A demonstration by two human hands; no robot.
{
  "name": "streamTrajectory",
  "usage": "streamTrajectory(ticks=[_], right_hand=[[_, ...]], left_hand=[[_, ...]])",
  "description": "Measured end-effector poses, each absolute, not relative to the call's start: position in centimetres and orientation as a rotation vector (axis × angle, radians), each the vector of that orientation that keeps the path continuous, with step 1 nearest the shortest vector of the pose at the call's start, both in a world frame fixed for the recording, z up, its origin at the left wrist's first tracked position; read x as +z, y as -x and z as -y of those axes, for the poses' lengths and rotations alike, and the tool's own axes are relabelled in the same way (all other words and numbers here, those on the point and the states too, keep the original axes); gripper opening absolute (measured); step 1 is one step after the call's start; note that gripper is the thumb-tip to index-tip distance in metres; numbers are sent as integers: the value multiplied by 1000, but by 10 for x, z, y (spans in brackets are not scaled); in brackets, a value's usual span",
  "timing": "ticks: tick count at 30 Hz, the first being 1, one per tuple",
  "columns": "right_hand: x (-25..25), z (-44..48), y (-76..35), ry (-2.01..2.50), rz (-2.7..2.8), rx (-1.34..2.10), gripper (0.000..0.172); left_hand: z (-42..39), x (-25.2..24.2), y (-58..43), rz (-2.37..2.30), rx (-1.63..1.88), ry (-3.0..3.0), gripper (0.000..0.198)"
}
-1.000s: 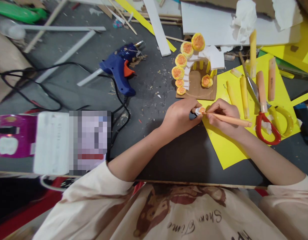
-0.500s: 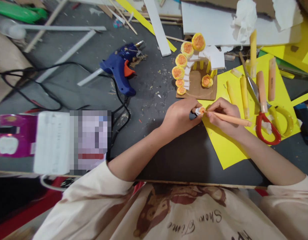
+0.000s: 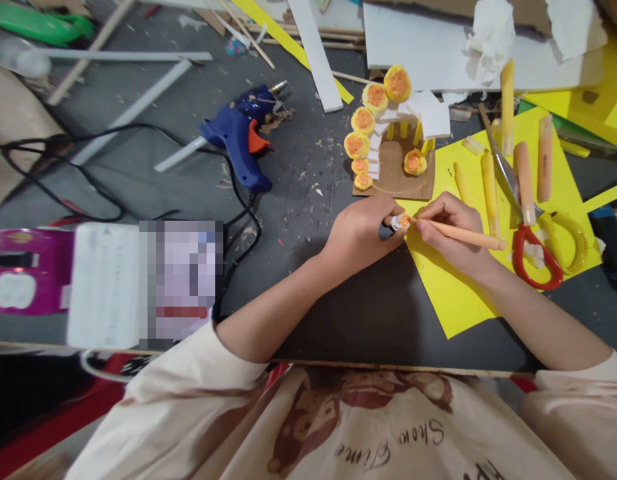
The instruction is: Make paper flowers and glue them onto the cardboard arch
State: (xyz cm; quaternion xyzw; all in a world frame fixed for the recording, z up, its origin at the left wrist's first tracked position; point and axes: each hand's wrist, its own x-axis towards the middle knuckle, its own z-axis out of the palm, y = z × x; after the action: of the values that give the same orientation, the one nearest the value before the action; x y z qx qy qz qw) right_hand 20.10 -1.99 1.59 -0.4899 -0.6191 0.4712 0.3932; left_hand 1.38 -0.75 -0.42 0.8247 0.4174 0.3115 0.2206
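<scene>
My left hand (image 3: 361, 233) is closed on a small white piece (image 3: 401, 221) with an orange face, held between thumb and fingers. An orange marker (image 3: 463, 235) is pinched in my right hand (image 3: 451, 230), its tip close beside the orange face; whether they touch is too small to tell. Just beyond my hands stands a small model on a brown cardboard base (image 3: 395, 180). It has white steps (image 3: 374, 157) and several round yellow pieces with orange centres (image 3: 357, 145) along its left side. One more such piece (image 3: 415, 162) sits at the right of the base.
A blue glue gun (image 3: 238, 133) lies to the left, its black cable trailing toward a white box (image 3: 105, 283). On yellow sheets (image 3: 453, 300) at the right are red-and-yellow-handled scissors (image 3: 525, 257) and several markers (image 3: 545, 160). White board (image 3: 438, 60) lies at the back.
My right hand and the orange marker have shifted slightly to the right, with the tip a little farther from my left hand's piece. My left hand stays in place.
</scene>
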Motion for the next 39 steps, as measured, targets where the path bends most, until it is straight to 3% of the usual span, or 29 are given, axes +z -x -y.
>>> streamTrajectory(ticks=[39], right_hand=[[16,22,-201,1216,1705,1232,36]], left_hand=[[7,-6,-14,-1171,852,-2276,5]])
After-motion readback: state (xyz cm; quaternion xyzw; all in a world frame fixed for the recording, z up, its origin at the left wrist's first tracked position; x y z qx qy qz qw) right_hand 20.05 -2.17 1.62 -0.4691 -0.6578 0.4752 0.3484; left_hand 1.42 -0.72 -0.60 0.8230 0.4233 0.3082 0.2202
